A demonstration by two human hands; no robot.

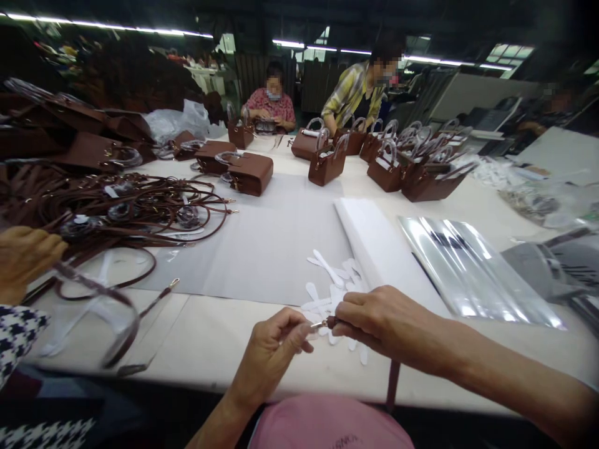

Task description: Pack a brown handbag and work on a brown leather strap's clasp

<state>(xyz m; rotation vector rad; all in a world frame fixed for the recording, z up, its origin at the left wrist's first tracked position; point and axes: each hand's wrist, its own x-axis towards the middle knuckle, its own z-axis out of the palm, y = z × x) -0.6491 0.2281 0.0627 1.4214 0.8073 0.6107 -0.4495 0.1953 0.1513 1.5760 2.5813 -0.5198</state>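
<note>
My left hand (274, 349) is pinched shut near the table's front edge, its fingertips meeting the small metal clasp (319, 324) at the end of a brown strap (393, 381). My right hand (374, 321) is closed around that strap end just behind the clasp; the strap hangs down over the table edge below my wrist. Several small white paper pieces (327, 274) lie on the table right behind my hands.
A heap of brown straps (131, 212) lies at the left, where another person's hand (23, 255) holds one. Brown handbags (250, 173) stand along the far side, where two people work. A white sheet stack (374, 243) and shiny plastic bags (468, 268) lie at the right.
</note>
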